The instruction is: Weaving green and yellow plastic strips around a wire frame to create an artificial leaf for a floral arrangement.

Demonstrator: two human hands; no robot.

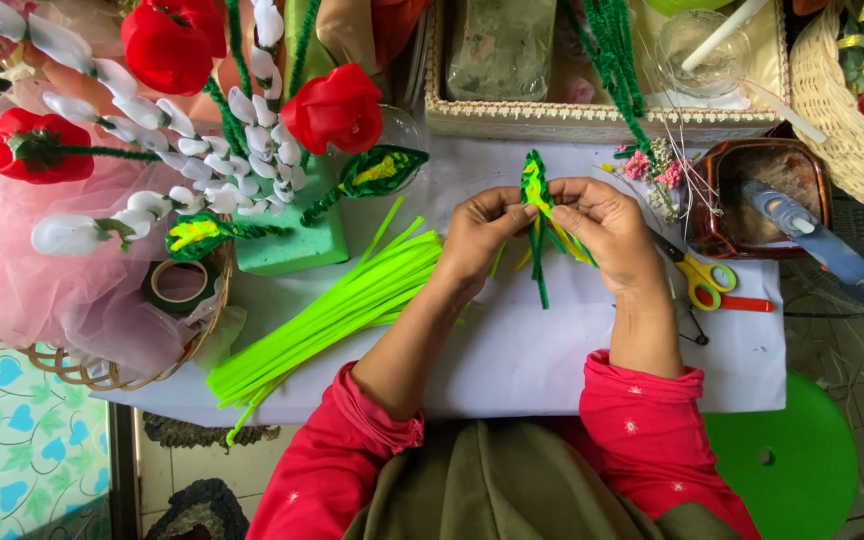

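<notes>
Over the white-covered worktop [512, 360], the left hand [477, 240] and right hand [602, 232] pinched a fuzzy green-and-yellow chenille leaf [535, 195] between their fingers. A bundle of lime chenille stems [337, 310] lay just left; beyond stood red fabric flowers [337, 108] in green foam.

Green and yellow pipe-cleaner leaf [537, 205], pointed tip far, dark green stem trailing near, upright over the white sheet at mid-table. Yellow strands down the middle, dark green fuzzy edge around them, a few loose yellow and green ends splaying out low on the right. Pinched from both sides: left hand [480, 235] on its left edge, right hand [602, 232] on its right edge, fingertips meeting at the upper part just below the tip.
</notes>
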